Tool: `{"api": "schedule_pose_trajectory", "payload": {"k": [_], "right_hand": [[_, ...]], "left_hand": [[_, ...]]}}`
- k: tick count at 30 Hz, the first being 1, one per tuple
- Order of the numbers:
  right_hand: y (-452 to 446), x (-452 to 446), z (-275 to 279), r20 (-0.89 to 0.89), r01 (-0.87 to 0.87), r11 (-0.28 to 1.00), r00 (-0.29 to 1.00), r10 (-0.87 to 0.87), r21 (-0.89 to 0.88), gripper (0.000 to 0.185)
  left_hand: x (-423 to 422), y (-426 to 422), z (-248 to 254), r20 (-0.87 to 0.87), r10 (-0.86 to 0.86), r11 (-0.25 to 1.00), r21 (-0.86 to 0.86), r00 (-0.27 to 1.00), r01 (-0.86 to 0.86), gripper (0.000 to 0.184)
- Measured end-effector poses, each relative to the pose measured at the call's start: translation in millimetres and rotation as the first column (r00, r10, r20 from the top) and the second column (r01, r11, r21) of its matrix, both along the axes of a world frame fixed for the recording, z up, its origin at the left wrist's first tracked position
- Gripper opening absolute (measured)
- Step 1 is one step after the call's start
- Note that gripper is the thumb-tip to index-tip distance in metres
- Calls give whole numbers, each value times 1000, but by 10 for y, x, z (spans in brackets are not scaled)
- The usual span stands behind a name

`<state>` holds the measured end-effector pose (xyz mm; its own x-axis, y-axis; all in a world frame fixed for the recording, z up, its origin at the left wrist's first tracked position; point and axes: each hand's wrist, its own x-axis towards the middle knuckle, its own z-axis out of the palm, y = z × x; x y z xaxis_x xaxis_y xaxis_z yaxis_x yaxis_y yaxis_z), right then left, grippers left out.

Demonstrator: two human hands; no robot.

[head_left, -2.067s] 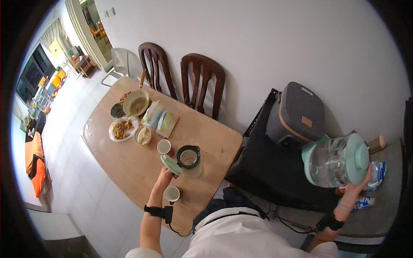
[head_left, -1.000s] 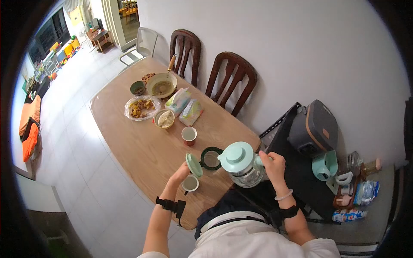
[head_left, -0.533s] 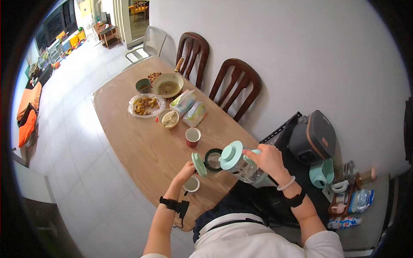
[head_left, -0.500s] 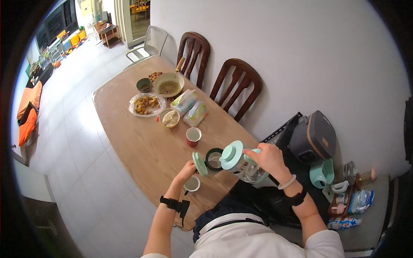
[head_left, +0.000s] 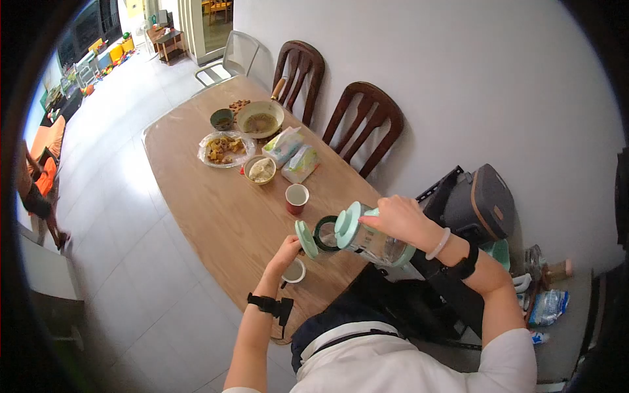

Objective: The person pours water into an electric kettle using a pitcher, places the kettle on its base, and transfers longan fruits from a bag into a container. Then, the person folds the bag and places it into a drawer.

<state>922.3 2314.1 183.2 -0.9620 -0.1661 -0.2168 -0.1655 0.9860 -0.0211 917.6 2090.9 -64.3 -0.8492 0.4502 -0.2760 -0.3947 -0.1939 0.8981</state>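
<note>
The likely heavy, fragile kettle (head_left: 385,247) was best held by its handle (head_left: 372,212), the right hand (head_left: 401,218) curled round; beside the raised lid (head_left: 305,240), fingers of the left hand (head_left: 287,251) couldn't be read.

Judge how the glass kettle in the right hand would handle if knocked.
The glass kettle is probably stiff but fragile, as its clear walls look like glass. A knock might twist it in the grip: the right hand holds it by the handle, with the body tilted. Its smooth, see-through sides would likely be slippery.
</note>
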Motion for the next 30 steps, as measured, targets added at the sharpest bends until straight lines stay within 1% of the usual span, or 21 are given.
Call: {"api": "schedule_pose_trajectory", "payload": {"k": [1,5,9,11,14,18,20,22,26,30], "right_hand": [[-13,-20,1,26,-18,1000,999,18,14,62],[-45,-76,-41,8,-84,996,996,83,39,61],[-82,-124,-38,8,-81,997,997,81,20,58],[-110,-134,-18,31,-88,995,996,87,51,56],[-123,-166,-66,17,-104,991,995,102,84,56],[-194,-192,-33,35,-122,989,992,119,82,56],[-260,-194,22,50,-144,979,989,138,145,44],[-288,-216,7,50,-157,977,987,151,146,44],[-366,-247,43,63,-193,969,981,185,154,42],[-411,-288,3,60,-224,958,974,216,179,40]], "left_hand": [[2,5,4,4,-6,1000,5,1000,6,23],[21,25,43,30,50,998,-35,998,-49,24],[24,0,51,-10,42,998,-54,999,-43,24],[23,-2,31,-21,34,998,-46,999,-35,24],[6,4,26,-42,41,997,-59,998,-44,24],[1,11,-53,-10,38,999,-34,999,-38,24],[18,-6,-31,0,34,999,-22,999,-34,24],[20,-9,-5,-29,22,1000,-13,999,-22,24],[7,-3,26,-25,32,998,-47,999,-33,24],[-6,-8,-8,-9,7,999,-52,1000,-8,24]]}}
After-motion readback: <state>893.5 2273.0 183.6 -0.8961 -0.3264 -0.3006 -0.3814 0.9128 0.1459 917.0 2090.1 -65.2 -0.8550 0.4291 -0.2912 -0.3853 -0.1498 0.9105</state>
